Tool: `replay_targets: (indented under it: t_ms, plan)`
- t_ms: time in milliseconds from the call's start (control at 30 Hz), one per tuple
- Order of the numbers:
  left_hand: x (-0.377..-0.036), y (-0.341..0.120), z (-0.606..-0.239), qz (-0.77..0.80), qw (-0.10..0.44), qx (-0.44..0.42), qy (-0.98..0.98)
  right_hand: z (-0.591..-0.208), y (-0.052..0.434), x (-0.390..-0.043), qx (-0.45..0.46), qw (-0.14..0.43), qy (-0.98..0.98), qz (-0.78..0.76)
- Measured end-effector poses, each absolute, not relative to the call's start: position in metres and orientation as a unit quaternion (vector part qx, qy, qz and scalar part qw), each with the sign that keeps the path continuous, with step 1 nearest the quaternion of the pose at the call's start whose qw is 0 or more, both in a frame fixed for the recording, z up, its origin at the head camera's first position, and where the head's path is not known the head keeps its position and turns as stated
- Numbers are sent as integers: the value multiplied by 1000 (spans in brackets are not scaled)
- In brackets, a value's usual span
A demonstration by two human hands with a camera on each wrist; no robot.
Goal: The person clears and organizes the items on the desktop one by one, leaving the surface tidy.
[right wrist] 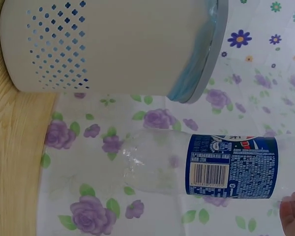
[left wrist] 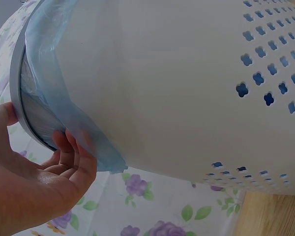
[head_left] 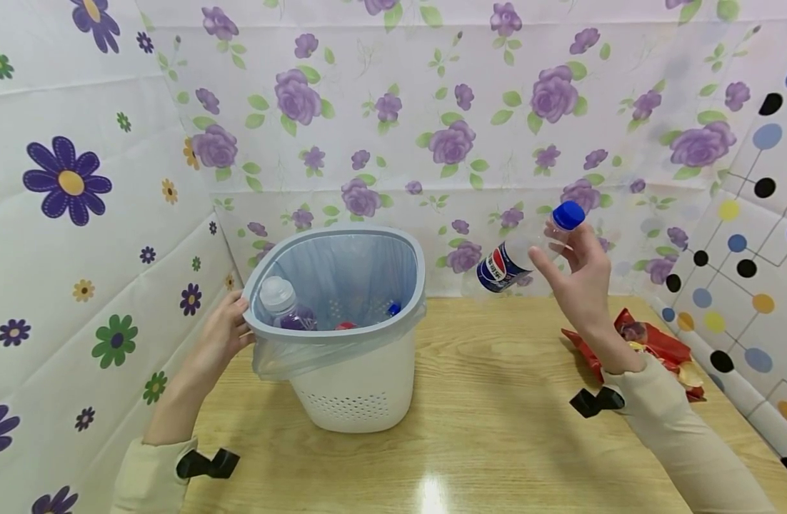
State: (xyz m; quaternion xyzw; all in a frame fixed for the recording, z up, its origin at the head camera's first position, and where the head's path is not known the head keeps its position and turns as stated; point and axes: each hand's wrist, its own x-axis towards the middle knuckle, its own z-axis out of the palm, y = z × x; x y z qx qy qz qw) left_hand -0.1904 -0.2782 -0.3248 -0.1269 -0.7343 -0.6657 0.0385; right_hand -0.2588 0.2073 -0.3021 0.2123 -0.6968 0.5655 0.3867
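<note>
My left hand (head_left: 225, 327) grips the grey rim of a white trash bin (head_left: 361, 389), thumb outside and fingers under the rim by the bluish liner bag (left wrist: 49, 64). In the head view, my right hand (head_left: 581, 275) holds a clear plastic bottle (head_left: 501, 267) near its neck, raised above the table and tilted, blue cap up. The bottle bears a blue label (right wrist: 232, 167); its base points toward the bin in the head view. Inside the bin lie a purple bottle with a white cap (head_left: 284, 303), a blue cap (head_left: 394, 309) and something red.
Red snack wrappers (head_left: 663, 350) lie on the right side of the wooden table (head_left: 477, 407), behind my right forearm. Flowered sheets (head_left: 393, 143) stand along the back and left, and a dotted sheet (head_left: 753, 285) covers the right side.
</note>
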Motion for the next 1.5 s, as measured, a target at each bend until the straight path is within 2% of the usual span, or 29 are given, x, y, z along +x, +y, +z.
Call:
replay_targets:
  t_ms: [333, 600, 1500]
  plan:
    - [-191, -278, -324, -663, 39, -121, -738, -277, 192, -241, 260, 406, -637, 602]
    - [-191, -278, -324, -663, 39, -120, -738, -279, 196, -251, 269, 408, -625, 609]
    - [-192, -277, -325, -666, 45, -117, -736, -273, 196, -250, 320, 404, -576, 634]
